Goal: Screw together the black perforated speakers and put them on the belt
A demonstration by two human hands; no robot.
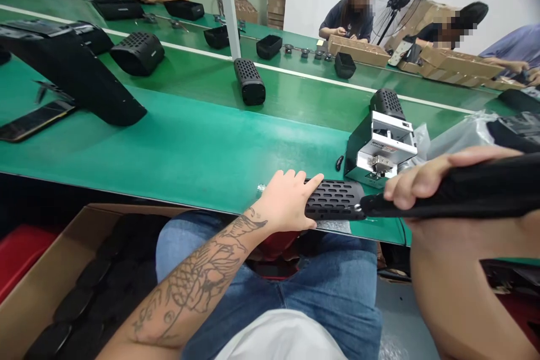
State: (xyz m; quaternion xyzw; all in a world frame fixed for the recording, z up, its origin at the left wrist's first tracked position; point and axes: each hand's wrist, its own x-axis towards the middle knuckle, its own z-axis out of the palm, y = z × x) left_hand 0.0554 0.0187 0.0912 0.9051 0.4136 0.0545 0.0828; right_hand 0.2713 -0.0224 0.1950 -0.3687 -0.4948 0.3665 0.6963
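Note:
My left hand is wrapped round one end of a black speaker housing with slotted holes, pressing it down at the table's near edge. The housing lies on its side, with its far left end hidden under my hand. In my right hand is a black electric screwdriver, held level with its fingers curled over the body. Its thin bit points left and meets the housing's right end; whether it sits in a screw I cannot tell. Just behind stands a silver and black screw feeder, beside a small black piece.
Along the green conveyor stand several black housings, one being upright-looking. A black stand and a phone lie left. A carton of black parts sits below left. Co-workers work across the belt.

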